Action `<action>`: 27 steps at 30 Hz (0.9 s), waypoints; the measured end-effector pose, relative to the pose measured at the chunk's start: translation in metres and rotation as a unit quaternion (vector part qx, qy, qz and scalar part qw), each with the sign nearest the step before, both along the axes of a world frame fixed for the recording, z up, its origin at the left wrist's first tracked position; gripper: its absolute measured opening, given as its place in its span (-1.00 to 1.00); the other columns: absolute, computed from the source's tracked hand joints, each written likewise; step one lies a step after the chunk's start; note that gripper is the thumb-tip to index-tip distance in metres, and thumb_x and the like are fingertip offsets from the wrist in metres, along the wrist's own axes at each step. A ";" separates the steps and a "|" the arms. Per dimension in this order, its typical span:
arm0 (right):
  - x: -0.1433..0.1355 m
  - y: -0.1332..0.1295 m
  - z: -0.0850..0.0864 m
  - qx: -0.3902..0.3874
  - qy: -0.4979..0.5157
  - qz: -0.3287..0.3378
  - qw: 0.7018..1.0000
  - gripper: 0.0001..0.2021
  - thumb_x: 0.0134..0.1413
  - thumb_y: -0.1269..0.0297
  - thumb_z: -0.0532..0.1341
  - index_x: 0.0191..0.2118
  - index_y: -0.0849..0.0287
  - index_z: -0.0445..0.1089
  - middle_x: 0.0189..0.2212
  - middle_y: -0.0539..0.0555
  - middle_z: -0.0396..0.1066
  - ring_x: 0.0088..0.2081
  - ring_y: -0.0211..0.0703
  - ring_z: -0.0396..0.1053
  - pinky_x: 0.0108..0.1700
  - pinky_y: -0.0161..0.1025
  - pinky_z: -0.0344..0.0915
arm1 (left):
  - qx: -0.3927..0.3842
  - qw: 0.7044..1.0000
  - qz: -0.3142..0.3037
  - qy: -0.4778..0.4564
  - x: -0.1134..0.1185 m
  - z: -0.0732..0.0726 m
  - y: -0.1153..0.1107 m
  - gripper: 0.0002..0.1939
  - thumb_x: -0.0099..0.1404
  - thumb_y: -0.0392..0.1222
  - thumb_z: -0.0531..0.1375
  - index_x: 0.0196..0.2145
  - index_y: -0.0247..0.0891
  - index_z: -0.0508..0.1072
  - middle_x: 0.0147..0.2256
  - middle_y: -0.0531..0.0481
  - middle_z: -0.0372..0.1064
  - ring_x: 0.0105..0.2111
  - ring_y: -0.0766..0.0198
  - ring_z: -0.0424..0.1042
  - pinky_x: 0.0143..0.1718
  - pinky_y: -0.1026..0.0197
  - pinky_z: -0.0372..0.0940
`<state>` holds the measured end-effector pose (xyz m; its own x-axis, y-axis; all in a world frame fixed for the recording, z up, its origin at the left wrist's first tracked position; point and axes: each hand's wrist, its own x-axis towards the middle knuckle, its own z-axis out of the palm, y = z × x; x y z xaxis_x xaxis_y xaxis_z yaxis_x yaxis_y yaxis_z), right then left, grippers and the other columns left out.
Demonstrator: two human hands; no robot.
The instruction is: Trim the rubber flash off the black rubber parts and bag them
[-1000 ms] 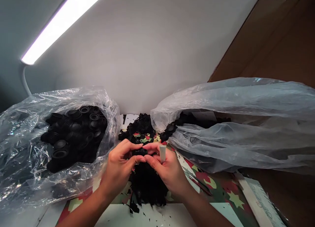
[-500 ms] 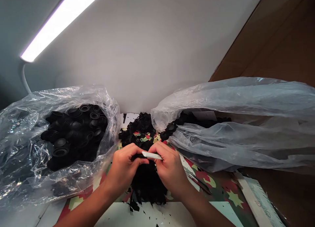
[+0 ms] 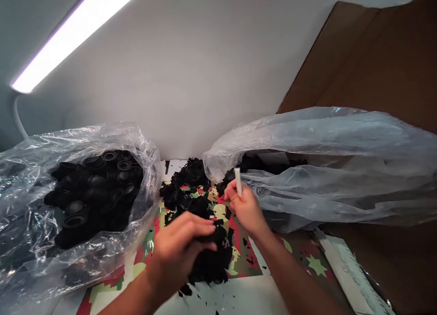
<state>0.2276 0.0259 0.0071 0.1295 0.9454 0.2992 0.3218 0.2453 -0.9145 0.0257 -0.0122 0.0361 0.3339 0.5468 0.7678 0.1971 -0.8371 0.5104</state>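
the left hand (image 3: 182, 249) comes in from the lower edge with its forearm angled up and to the right, back of the hand toward the camera, fingers curled down and closed over a small black rubber part (image 3: 209, 236) at the top of the pile of black rubber trimmings (image 3: 208, 260). only a sliver of that part shows under the fingertips, so its shape cannot be told. the right hand (image 3: 246, 208) is raised beyond the pile and to its right, wrist bent, fingers wrapped round a short white stick-like tool (image 3: 238, 187) that points nearly straight up; it looks like a trimming knife handle, though the view is too small to be sure. the two hands are apart, with the pile between and below them.

two clear plastic bags lie on the desk. the crumpled clear plastic bag (image 3: 30, 224) left of the pile holds many black ribbed rubber bellows (image 3: 92, 192), too many to count. the large clear plastic bag (image 3: 327, 169) right of the pile shows a few black parts at its mouth, just beside the right hand. one patterned red, green and cream sheet (image 3: 239, 256) lies under the pile. one second heap of black scraps (image 3: 186, 187) sits behind the pile. one brown cardboard sheet (image 3: 368, 64) stands behind the right bag, and one long lit lamp bar (image 3: 75, 37) hangs above the left bag.
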 end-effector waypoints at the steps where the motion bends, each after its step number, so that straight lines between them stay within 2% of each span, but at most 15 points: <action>1: 0.001 0.000 0.000 -0.005 -0.007 0.019 1.000 -0.68 0.27 0.06 0.06 -0.47 0.08 0.19 -0.59 -0.08 0.22 -0.58 -0.26 0.09 -0.51 -0.32 0.05 | -0.093 0.995 0.014 -0.026 -0.001 0.001 0.004 -0.82 0.23 -0.46 0.26 -0.27 -0.24 0.59 -0.40 -0.02 0.58 -0.45 0.29 0.52 -0.45 0.33 0.41; 4: -0.003 -0.006 0.003 -0.020 -0.067 0.088 0.994 -0.68 0.22 0.09 0.15 -0.51 0.11 0.25 -0.59 -0.08 0.25 -0.53 -0.25 0.17 -0.47 -0.33 0.09 | -0.323 0.941 0.042 -0.085 -0.005 0.000 0.018 -0.96 0.13 -0.30 0.34 -0.40 -0.26 0.62 -0.55 0.05 0.48 -0.57 0.35 0.39 -0.57 0.36 0.27; 6: -0.008 -0.012 0.006 -0.013 -0.101 0.110 0.989 -0.75 0.17 0.15 0.22 -0.49 0.12 0.36 -0.51 -0.04 0.33 -0.46 -0.21 0.25 -0.44 -0.32 0.14 | -0.401 0.909 0.038 -0.108 -0.008 -0.002 0.026 -0.90 0.06 -0.21 0.37 -0.44 -0.28 0.63 -0.59 0.06 0.43 -0.60 0.38 0.30 -0.59 0.36 0.20; 8: -0.013 -0.017 0.009 0.018 -0.102 0.101 0.989 -0.83 0.18 0.21 0.22 -0.40 0.12 0.47 -0.41 0.02 0.40 -0.38 -0.17 0.33 -0.41 -0.31 0.21 | -0.434 0.894 0.035 -0.105 -0.008 -0.004 0.028 -0.86 0.03 -0.17 0.37 -0.44 -0.29 0.64 -0.60 0.06 0.40 -0.62 0.39 0.25 -0.60 0.36 0.16; 11: -0.017 -0.023 0.013 0.077 -0.085 0.084 0.990 -0.83 0.24 0.26 0.20 -0.31 0.12 0.54 -0.37 0.05 0.46 -0.33 -0.14 0.40 -0.34 -0.28 0.30 | -0.442 0.893 0.039 -0.081 -0.005 -0.004 0.026 -0.86 0.04 -0.17 0.34 -0.44 -0.27 0.64 -0.63 0.08 0.36 -0.64 0.39 0.19 -0.63 0.35 0.09; 14: -0.022 -0.029 0.017 0.128 -0.089 0.103 0.982 -0.86 0.23 0.34 0.23 -0.27 0.10 0.57 -0.36 0.05 0.51 -0.33 -0.16 0.45 -0.29 -0.27 0.35 | -0.431 0.899 0.047 -0.063 -0.001 -0.003 0.022 -0.89 0.05 -0.19 0.32 -0.44 -0.25 0.62 -0.66 0.13 0.32 -0.67 0.40 0.14 -0.66 0.35 0.04; 19: -0.027 -0.034 0.014 0.199 -0.138 0.103 0.965 -0.84 0.25 0.39 0.20 -0.22 0.11 0.56 -0.37 0.06 0.52 -0.36 -0.18 0.47 -0.33 -0.29 0.37 | -0.371 0.926 0.060 -0.041 0.000 -0.001 0.021 -0.94 0.07 -0.27 0.30 -0.47 -0.22 0.62 -0.57 0.09 0.51 -0.58 0.33 0.35 -0.56 0.33 0.20; 23: -0.029 -0.035 0.010 0.243 -0.223 0.093 0.939 -0.81 0.27 0.43 0.15 -0.28 0.13 0.51 -0.39 0.06 0.51 -0.39 -0.20 0.44 -0.37 -0.32 0.30 | -0.336 0.939 0.075 -0.015 0.000 -0.001 0.020 -0.89 0.08 -0.36 0.28 -0.48 -0.20 0.61 -0.55 0.10 0.53 -0.55 0.31 0.42 -0.54 0.33 0.25; 25: -0.027 -0.033 0.010 0.243 -0.247 0.063 0.936 -0.80 0.24 0.45 0.14 -0.34 0.13 0.47 -0.42 0.04 0.47 -0.42 -0.22 0.41 -0.39 -0.32 0.25 | -0.296 0.952 0.079 0.014 -0.001 0.000 0.018 -0.84 0.09 -0.41 0.26 -0.48 -0.19 0.60 -0.54 0.11 0.53 -0.53 0.31 0.44 -0.51 0.32 0.28; 27: -0.023 -0.028 0.011 0.225 -0.233 0.003 0.946 -0.82 0.19 0.46 0.14 -0.39 0.13 0.42 -0.45 0.01 0.43 -0.42 -0.22 0.37 -0.39 -0.32 0.23 | -0.263 0.962 0.066 0.034 -0.001 0.001 0.016 -0.80 0.10 -0.46 0.24 -0.47 -0.19 0.59 -0.52 0.11 0.54 -0.53 0.31 0.45 -0.50 0.32 0.29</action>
